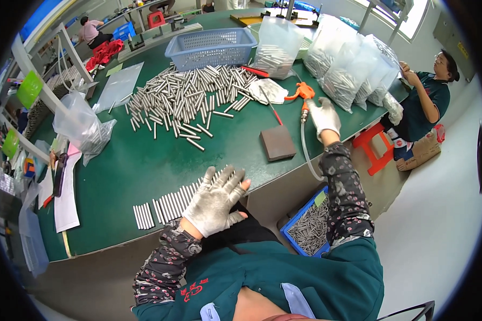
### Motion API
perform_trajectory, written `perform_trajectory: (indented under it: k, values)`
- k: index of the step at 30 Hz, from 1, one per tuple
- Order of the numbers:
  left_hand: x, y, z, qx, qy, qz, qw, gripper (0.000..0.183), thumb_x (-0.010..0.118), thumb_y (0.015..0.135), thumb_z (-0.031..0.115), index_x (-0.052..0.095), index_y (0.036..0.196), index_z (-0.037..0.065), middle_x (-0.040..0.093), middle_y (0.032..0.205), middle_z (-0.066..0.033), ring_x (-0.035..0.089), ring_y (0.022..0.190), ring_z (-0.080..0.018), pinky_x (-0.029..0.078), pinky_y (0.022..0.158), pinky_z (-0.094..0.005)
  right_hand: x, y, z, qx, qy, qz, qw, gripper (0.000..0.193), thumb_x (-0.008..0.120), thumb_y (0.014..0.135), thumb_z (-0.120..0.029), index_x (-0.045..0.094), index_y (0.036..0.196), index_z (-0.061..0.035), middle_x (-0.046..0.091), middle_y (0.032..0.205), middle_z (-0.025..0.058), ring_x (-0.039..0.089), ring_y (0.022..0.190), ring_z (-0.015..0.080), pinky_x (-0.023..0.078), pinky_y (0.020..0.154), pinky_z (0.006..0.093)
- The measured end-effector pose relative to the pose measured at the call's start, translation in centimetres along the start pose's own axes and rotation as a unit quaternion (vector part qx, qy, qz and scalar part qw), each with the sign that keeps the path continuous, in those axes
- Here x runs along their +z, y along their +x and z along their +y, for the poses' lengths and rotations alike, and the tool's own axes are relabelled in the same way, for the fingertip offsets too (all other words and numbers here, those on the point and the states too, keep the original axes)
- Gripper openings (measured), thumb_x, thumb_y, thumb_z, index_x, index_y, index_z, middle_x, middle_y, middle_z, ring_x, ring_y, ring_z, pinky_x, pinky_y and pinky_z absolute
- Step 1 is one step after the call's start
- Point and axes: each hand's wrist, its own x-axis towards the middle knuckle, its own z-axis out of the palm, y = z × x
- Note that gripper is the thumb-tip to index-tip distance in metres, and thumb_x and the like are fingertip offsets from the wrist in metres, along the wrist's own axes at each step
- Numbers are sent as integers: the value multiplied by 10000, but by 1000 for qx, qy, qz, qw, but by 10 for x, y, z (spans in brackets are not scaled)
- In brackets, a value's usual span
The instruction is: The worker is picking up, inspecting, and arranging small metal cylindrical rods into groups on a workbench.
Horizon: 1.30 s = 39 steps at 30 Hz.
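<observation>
My left hand (213, 203), in a whitish work glove with bare fingertips, lies with fingers spread over a row of short metal pins (171, 205) near the table's front edge. It covers part of the row. To the right, my gloved right hand (325, 117) is beside an orange air blow gun (305, 91), its fingers stretched out rather than wrapped round it. A clear hose (304, 140) runs from the gun over the table edge. Beyond my left hand is a large loose heap of metal pins (179, 96).
A dark square block (278, 143), a red-handled rod (276, 114) and a white cloth (269, 91) are mid-table. Behind stand a blue basket (211, 45) and bags of pins (340, 80). A blue bin (308, 227) of pins sits below. Another person (426, 96) works at right.
</observation>
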Motion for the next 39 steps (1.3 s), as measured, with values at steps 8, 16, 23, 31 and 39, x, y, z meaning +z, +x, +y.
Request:
perform_trajectory:
  k: [8, 16, 23, 31, 39]
  values:
    - [4, 3, 0, 11, 9, 1, 1000, 709, 513, 791, 535, 410, 1335, 92, 362, 1407, -119, 305, 1316, -321, 176, 1088, -510, 13, 43, -19, 92, -156, -181, 967, 425, 543, 708, -366, 671, 1054, -153, 626, 1116, 122, 586, 1073, 270, 462, 864, 352]
    - [4, -1, 0, 10, -6, 11, 1000, 694, 520, 801, 510, 401, 1338, 87, 349, 1409, -137, 299, 1319, -328, 177, 1090, -507, -1, 44, 66, 237, 572, -253, 744, 240, 593, 770, -210, 484, 874, -23, 545, 656, 98, 502, 431, 175, 413, 377, 267]
    - [-47, 4, -12, 13, -9, 352, 936, 672, 461, 857, 482, 312, 1410, 130, 286, 1455, -134, 201, 1363, -362, 85, 1105, -491, -81, -119, 20, -173, 342, -83, 920, 277, 532, 810, -110, 531, 1063, 3, 573, 815, 54, 527, 636, 96, 450, 589, 234]
    - [-99, 21, -27, 17, 132, 327, 936, 250, 665, 732, 302, 596, 871, 106, 591, 773, -36, 580, 813, -260, 397, 905, -465, -83, -187, 18, -67, 490, -348, 796, 516, 690, 689, -30, 490, 1163, 9, 577, 930, 103, 565, 728, 95, 469, 618, 236]
    - [-68, 39, -34, 169, -85, 309, 932, 536, 732, 687, 346, 533, 1087, 51, 565, 1003, -135, 546, 1001, -322, 422, 916, -447, -92, -190, 36, 89, 414, -642, 639, 613, 712, 634, -112, 482, 1185, 28, 585, 1055, 146, 585, 651, 172, 459, 509, 272]
